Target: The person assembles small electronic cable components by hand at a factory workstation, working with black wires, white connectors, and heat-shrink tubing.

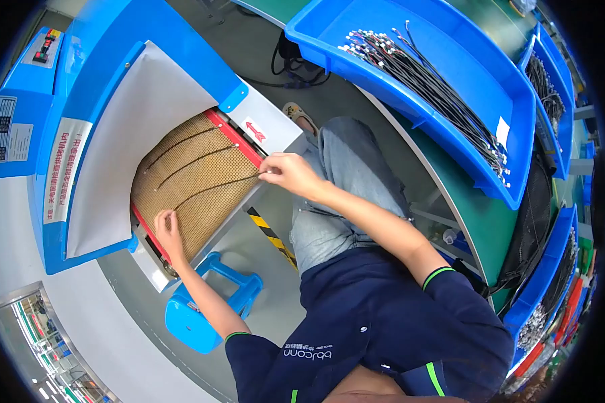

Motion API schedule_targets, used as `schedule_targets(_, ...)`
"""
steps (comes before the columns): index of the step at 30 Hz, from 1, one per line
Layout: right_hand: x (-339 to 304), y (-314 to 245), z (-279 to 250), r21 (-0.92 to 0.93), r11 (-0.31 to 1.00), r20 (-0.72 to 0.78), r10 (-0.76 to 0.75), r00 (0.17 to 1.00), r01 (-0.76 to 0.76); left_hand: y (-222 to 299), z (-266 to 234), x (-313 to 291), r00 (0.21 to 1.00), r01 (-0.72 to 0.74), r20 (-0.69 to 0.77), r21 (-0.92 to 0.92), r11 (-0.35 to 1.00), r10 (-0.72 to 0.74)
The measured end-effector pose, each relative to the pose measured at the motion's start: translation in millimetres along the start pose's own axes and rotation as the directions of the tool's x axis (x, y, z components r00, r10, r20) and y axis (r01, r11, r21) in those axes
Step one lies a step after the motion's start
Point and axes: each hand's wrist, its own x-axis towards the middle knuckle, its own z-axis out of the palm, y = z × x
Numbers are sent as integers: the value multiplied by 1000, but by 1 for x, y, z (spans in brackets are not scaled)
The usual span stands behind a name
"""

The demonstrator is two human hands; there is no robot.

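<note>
A thin black cable [212,187] stretches across the brown mesh belt [205,221], its two ends at my hands. My right hand [288,173] pinches the end by the red strip along the belt's side. At the other end, my left hand [169,233] has thumb and fingertips together on the cable, low over the belt. Two more black cables, one [198,160] nearer and one [181,143] farther, lie roughly parallel on the mesh, with small light connectors at their ends. The belt runs into the white-lined mouth of a blue machine [121,87].
To the right, a large blue bin [376,94] of bundled black cables stands on a green table [464,195]. More blue bins [548,282] line the right edge. A blue stool [195,322] is below the belt, near black-yellow floor tape [272,236].
</note>
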Motion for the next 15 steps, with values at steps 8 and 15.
schedule_targets(8, -11, 0, -7, -231, 955, -103, -212, 972, 184, -41, 11, 21, 995, -78, -55, 99, 992, 83)
schedule_targets(15, -103, 62, -20, -579, 811, 156, 217, 964, -89, -54, 20, 27, 969, -36, -238, 138, 990, 69)
